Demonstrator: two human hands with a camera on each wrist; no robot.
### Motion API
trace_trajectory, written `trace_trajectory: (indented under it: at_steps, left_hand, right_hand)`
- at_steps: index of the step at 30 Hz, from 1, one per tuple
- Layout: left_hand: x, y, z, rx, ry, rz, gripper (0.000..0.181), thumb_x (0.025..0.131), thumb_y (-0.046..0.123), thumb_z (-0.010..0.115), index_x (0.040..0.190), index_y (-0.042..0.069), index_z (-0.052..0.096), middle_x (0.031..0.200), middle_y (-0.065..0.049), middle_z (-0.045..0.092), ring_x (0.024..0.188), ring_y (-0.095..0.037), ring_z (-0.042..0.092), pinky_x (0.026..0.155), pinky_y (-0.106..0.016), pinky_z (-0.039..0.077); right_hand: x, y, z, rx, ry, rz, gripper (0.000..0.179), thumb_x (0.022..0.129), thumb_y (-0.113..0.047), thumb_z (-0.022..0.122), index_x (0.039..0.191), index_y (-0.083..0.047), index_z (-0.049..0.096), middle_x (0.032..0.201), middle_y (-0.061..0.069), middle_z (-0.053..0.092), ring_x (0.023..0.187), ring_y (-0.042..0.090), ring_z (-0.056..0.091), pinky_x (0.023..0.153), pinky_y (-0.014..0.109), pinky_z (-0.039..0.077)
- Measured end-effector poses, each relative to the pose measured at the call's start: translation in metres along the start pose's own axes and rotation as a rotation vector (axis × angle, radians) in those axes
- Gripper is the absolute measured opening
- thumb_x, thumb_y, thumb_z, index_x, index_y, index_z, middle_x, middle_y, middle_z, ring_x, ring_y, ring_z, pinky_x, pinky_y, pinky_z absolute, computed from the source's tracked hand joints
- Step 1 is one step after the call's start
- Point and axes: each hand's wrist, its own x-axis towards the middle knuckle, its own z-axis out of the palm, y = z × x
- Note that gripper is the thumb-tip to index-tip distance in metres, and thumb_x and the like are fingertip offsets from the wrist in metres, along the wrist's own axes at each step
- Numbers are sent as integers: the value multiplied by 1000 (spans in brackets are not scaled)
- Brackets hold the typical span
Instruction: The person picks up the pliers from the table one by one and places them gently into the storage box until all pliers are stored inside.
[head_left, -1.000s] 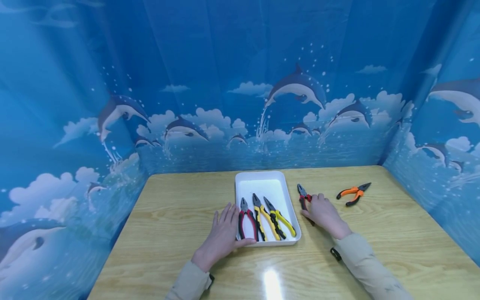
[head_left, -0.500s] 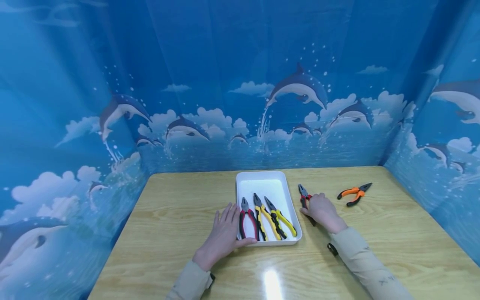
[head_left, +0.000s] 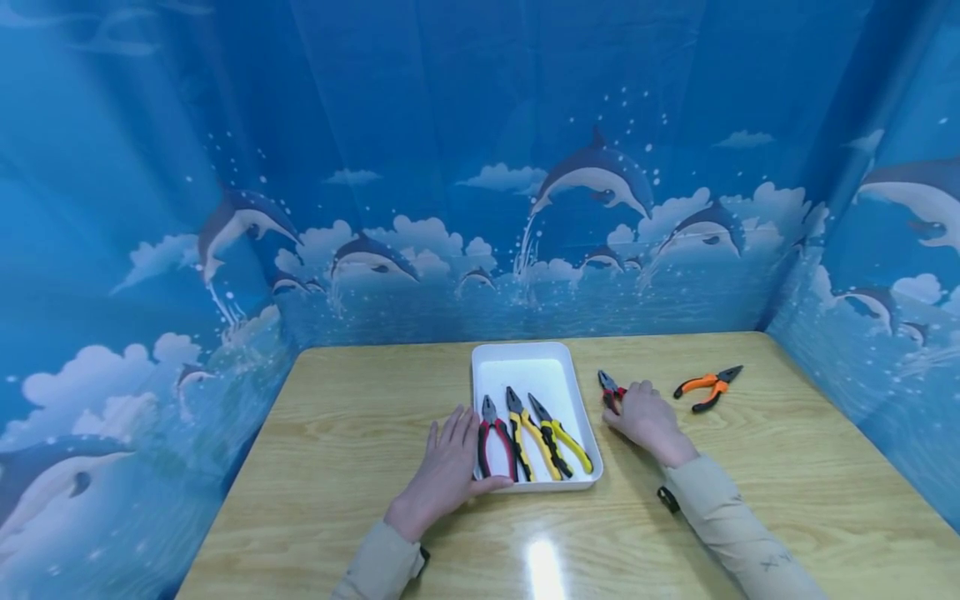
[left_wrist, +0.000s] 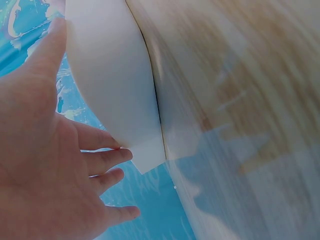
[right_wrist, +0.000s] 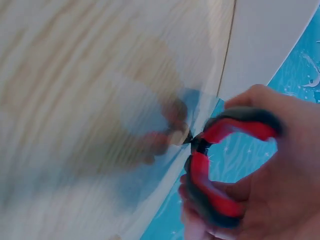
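Note:
My right hand [head_left: 647, 419] grips red-and-black pliers [head_left: 608, 386] on the table just right of a white tray [head_left: 525, 367]. In the right wrist view, the spread handles of these pliers [right_wrist: 220, 130] sit between thumb and fingers, with the tips close to the tabletop. My left hand [head_left: 442, 475] rests against the tray's left side, fingers straight and thumb along its front edge. The left wrist view shows its fingertips by the tray wall [left_wrist: 110, 65]. Inside the tray lie red-and-black pliers [head_left: 489, 410], yellow-and-black pliers [head_left: 528, 422] and another yellow-and-black pair [head_left: 550, 429].
Orange-and-black long-nose pliers [head_left: 720, 385] lie at the right of the wooden table [head_left: 375, 400], beyond my right hand. A blue dolphin-print curtain [head_left: 420, 208] stands behind and at both sides.
My right hand has closed its grip on the red-and-black pliers, and the handle end that showed past the thumb is now hidden. The left hand and tray stay in place.

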Motion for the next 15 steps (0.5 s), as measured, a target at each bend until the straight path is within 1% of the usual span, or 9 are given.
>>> trace_trajectory:
  at_steps: [4, 8, 11, 13, 15]
  left_hand:
    - [1, 0, 1, 5, -2, -3, 110, 86, 72, 62, 155, -7, 30, 162, -28, 24, 152, -44, 20, 118, -69, 18]
    - [0, -1, 2, 5, -14, -3, 110, 86, 72, 61, 156, -6, 29, 163, -27, 23, 152, -43, 19, 119, -69, 18]
    - [-1, 0, 1, -5, -16, -4, 110, 86, 71, 63, 156, -6, 29, 163, -27, 23, 152, -43, 19, 119, -69, 18]
    - [-1, 0, 0, -10, -7, -1, 109, 86, 70, 63, 155, -7, 29, 163, -28, 23, 152, -44, 19, 118, -69, 18]
    - [-1, 0, 0, -15, 2, 1, 108, 86, 69, 64, 154, -8, 30, 162, -29, 24, 151, -45, 20, 118, -70, 18]
  right_hand:
    - [-1, 2, 1, -6, 60, -13, 54, 93, -40, 63, 89, 12, 49, 85, 22, 46, 68, 30, 50, 52, 39, 47]
    - [-1, 2, 1, -41, 159, -38, 52, 92, -40, 62, 86, 10, 47, 82, 20, 44, 68, 29, 47, 54, 40, 44]
    - [-2, 1, -2, -51, 246, -49, 52, 92, -42, 64, 86, 8, 47, 81, 18, 44, 68, 30, 46, 56, 40, 40]
    - [-4, 0, -6, -56, 286, -52, 55, 91, -44, 67, 87, 7, 47, 82, 18, 43, 69, 30, 44, 57, 39, 37]
    - [-5, -2, -10, -66, 308, -61, 59, 91, -46, 69, 89, 8, 48, 82, 18, 43, 70, 30, 44, 57, 39, 37]
